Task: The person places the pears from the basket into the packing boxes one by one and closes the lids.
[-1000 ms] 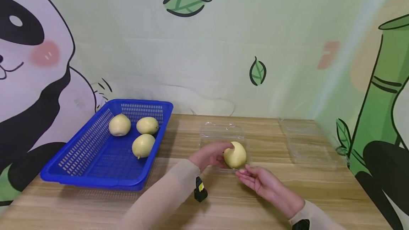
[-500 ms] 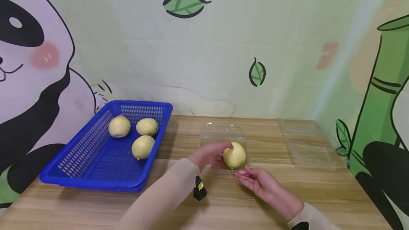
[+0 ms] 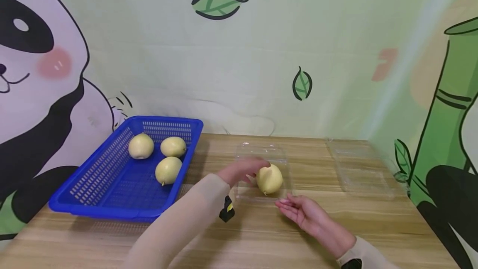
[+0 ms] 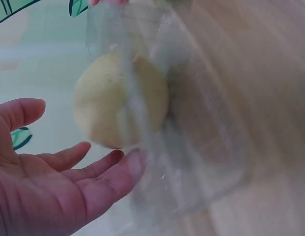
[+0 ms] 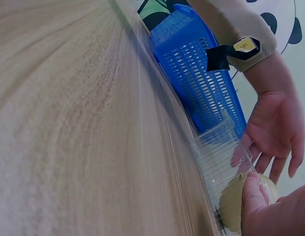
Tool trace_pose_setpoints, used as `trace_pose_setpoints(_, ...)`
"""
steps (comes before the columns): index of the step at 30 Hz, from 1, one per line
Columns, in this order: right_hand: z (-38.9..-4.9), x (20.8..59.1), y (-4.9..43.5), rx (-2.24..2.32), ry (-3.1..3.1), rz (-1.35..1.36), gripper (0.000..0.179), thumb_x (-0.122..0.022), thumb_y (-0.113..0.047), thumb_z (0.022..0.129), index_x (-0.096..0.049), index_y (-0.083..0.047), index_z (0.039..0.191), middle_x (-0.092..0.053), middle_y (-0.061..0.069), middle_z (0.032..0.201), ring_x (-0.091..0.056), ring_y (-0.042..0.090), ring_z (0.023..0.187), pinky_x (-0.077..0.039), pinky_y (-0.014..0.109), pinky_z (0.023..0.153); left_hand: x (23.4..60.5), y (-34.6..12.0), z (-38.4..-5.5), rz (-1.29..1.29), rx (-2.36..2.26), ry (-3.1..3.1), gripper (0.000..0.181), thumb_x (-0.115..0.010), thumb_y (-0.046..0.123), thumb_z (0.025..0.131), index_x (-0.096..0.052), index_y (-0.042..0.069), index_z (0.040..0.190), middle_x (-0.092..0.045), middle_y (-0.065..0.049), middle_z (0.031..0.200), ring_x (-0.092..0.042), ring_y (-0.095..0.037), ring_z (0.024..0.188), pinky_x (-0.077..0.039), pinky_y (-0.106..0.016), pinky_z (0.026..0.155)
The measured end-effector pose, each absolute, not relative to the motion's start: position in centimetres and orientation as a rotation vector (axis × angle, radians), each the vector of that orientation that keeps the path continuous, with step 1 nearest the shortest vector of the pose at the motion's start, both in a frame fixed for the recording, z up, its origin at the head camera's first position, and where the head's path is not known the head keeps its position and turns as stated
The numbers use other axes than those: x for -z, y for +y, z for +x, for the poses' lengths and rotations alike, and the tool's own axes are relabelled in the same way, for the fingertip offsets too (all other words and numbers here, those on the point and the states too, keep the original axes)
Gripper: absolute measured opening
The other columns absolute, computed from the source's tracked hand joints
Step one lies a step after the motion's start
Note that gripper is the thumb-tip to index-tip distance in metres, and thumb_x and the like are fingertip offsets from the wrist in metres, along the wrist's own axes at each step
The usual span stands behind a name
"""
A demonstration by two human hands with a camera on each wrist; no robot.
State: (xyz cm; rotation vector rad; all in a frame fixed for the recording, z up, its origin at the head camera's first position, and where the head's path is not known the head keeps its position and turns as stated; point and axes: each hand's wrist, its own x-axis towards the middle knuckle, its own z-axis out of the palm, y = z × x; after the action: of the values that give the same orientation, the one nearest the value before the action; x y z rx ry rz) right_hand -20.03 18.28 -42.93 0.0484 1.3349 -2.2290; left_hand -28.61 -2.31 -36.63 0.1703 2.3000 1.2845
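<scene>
One fruit (image 3: 269, 179) sits right of the spread, empty left hand (image 3: 242, 170); the right hand (image 3: 304, 213) seemingly pinches the container (image 3: 261, 151).

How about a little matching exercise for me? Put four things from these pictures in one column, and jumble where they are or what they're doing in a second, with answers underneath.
Things
1. Blue basket
2. Lone fruit outside the basket
3. Right hand
4. Left hand

Places and states
A. Pinching the near edge of the middle clear box
B. Beside the single fruit, fingers loosely spread, gripping nothing
C. On the left of the table, with three fruits in it
D. Inside the middle clear box

Right pairs
1-C, 2-D, 3-A, 4-B
</scene>
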Motion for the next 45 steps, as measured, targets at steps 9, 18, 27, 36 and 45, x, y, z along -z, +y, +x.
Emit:
trace_pose_setpoints(9, -20.0, 42.8, 18.4, 2.224, 1.343, 0.088, 0.034, -0.033, -0.006, 0.11, -0.065, -0.002, 0.1, -0.077, 0.004, 0.092, -0.074, 0.009, 0.092, -0.061, 0.02, 0.087, 32.6, -3.9, -29.0, 0.309, -1.097, 2.428, 0.048, -0.049, 0.033, 0.105, -0.055, 0.004, 0.143, -0.06, -0.02, 0.142, -0.06, -0.038, 0.129, -0.05, -0.054, 0.109)
trace_pose_setpoints(18, -20.0, 42.8, 18.3, 2.225, 1.356, 0.093, 0.027, -0.034, -0.007, 0.11, -0.06, 0.002, 0.107, -0.076, 0.004, 0.092, -0.074, 0.009, 0.091, -0.061, 0.02, 0.087, 27.7, -6.2, -29.2, 0.427, -1.099, 2.482, 0.04, -0.047, 0.026, 0.107, -0.059, 0.002, 0.137, -0.069, -0.02, 0.125, -0.071, -0.027, 0.104, -0.06, -0.03, 0.08)
trace_pose_setpoints(27, -19.9, 42.7, 18.4, 2.217, 1.36, 0.08, 0.026, -0.035, -0.007, 0.11, -0.06, 0.001, 0.108, -0.075, 0.004, 0.093, -0.074, 0.009, 0.092, -0.06, 0.02, 0.088, 23.9, -8.5, -28.2, 0.513, -1.016, 2.574, 0.04, -0.049, 0.03, 0.108, -0.059, 0.006, 0.139, -0.07, -0.016, 0.122, -0.07, -0.023, 0.103, -0.057, -0.026, 0.077)
trace_pose_setpoints(36, -20.0, 42.8, 18.4, 2.211, 1.354, 0.063, 0.027, -0.037, -0.007, 0.11, -0.062, 0.0, 0.106, -0.075, 0.004, 0.094, -0.074, 0.009, 0.093, -0.06, 0.02, 0.09, 22.8, -10.7, -27.2, 0.524, -1.016, 2.623, 0.038, -0.05, 0.029, 0.108, -0.06, 0.005, 0.137, -0.069, -0.015, 0.118, -0.069, -0.024, 0.103, -0.054, -0.024, 0.074)
trace_pose_setpoints(45, -20.1, 42.9, 18.4, 2.212, 1.373, 0.079, 0.026, -0.036, -0.006, 0.109, -0.06, 0.001, 0.108, -0.075, 0.004, 0.093, -0.074, 0.009, 0.092, -0.06, 0.02, 0.089, 22.1, -13.5, -26.7, 0.516, -0.992, 2.686, 0.038, -0.049, 0.028, 0.108, -0.06, 0.004, 0.135, -0.069, -0.017, 0.12, -0.069, -0.027, 0.106, -0.053, -0.023, 0.072)
